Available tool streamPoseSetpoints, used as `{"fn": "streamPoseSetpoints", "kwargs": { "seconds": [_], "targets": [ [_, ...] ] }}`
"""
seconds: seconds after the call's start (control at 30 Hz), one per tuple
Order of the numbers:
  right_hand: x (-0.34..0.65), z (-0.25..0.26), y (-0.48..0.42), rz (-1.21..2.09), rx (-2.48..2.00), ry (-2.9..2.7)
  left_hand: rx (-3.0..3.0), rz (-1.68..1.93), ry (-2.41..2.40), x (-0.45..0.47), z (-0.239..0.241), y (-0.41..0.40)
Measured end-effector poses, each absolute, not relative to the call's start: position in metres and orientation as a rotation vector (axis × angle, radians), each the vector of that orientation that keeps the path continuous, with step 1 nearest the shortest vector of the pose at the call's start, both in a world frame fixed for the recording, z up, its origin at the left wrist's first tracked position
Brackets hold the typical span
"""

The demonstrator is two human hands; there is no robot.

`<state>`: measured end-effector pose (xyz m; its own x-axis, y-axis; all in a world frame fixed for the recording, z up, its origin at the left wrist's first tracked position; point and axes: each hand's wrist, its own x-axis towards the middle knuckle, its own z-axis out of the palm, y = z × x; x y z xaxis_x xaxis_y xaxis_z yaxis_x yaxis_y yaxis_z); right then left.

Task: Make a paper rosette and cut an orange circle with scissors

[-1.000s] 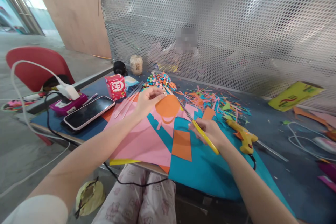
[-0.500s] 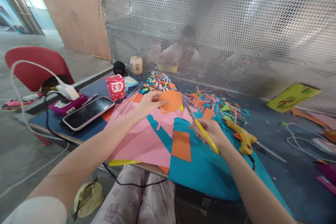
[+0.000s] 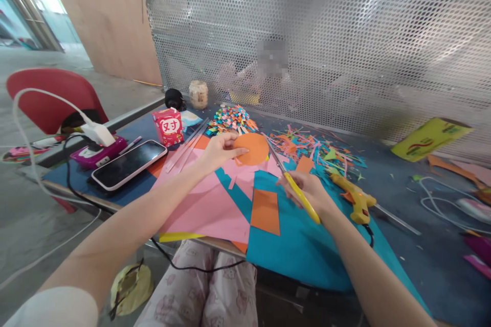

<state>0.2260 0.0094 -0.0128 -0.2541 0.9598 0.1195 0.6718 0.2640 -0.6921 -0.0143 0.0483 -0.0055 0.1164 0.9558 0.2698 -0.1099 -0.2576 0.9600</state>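
Note:
My left hand (image 3: 217, 149) pinches an orange paper circle (image 3: 253, 148) and holds it just above the pink sheet (image 3: 203, 204). My right hand (image 3: 309, 191) grips yellow-handled scissors (image 3: 293, 186), whose blades point up toward the circle's right edge. A teal sheet (image 3: 303, 245) and an orange rectangle (image 3: 265, 211) lie under and between my hands. A thin curl of orange offcut hangs below the circle.
A yellow glue gun (image 3: 355, 199) lies right of my right hand. Coloured paper scraps (image 3: 310, 148) and a pile of small folded pieces (image 3: 232, 116) sit behind. A phone (image 3: 128, 164), red carton (image 3: 169, 126) and charger cables are at left; a red chair (image 3: 49, 97) stands beyond.
My left hand lifted and turned the orange circle away from the pink sheet, up toward the scissor blades. My right hand with the scissors shifted slightly.

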Motion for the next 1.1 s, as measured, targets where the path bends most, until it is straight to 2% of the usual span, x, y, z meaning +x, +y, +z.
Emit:
{"fn": "streamPoseSetpoints", "kwargs": {
  "seconds": [0.43, 0.83, 1.1],
  "targets": [
    [0.2265, -0.0136, 0.0087, 0.777, -1.466, -1.962, 1.340, 1.508, 0.975, -0.0186, -0.0033, 0.0490],
    [0.2272, -0.0142, 0.0107, 0.763, -1.466, -1.979, 1.431, 1.414, 0.925, -0.0140, -0.0050, 0.0461],
    [0.2246, -0.0085, 0.0038, 0.781, -1.485, -1.967, 1.397, 1.527, 0.989, -0.0185, -0.0066, 0.0516]
  ]
}}
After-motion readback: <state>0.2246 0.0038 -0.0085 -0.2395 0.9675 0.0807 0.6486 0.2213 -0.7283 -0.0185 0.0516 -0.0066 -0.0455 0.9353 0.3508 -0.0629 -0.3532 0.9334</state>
